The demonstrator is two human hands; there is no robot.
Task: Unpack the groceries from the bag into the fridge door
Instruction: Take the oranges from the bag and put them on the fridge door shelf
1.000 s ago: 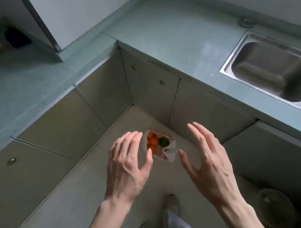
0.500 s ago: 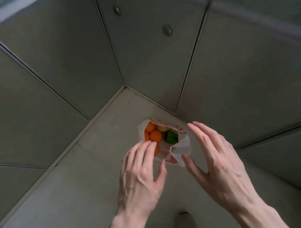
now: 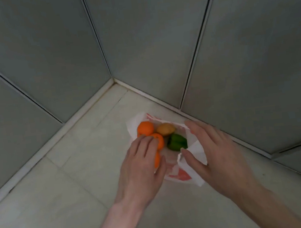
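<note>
Sitting between both hands, bag (image 3: 192, 152): left hand (image 3: 141, 170) curled on an orange (image 3: 158, 141), right hand (image 3: 213, 153) pinching its rim.

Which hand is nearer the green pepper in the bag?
Right. The right hand has its thumb at the bag edge right beside the green pepper. The left hand is further, over the oranges.

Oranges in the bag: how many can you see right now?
3 showing. One orange lies at the bag's far left, one just under the left hand's fingers, one partly covered by that hand. More may be hidden underneath.
</note>
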